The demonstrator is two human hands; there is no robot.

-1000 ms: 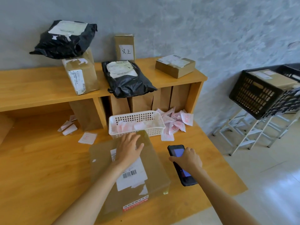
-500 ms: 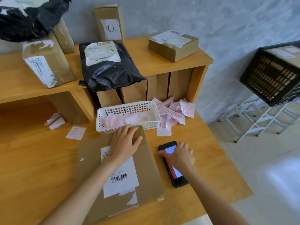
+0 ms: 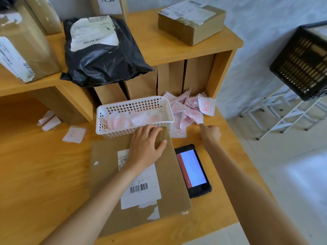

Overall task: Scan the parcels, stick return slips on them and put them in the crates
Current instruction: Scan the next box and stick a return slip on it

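On the wooden table (image 3: 44,174), the left hand (image 3: 146,145) lies flat, fingers straight, on the cardboard parcel (image 3: 169,174); beside it sits the scanner (image 3: 192,169), screen lit; the right hand (image 3: 210,134) reaches to the pile of return slips (image 3: 187,110) and pinches one at its corner, near the white basket (image 3: 134,115)

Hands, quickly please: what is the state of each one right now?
Left hand: open, resting flat on the cardboard parcel.
Right hand: reaching to the return slips; fingers hidden, so a grip cannot be told.
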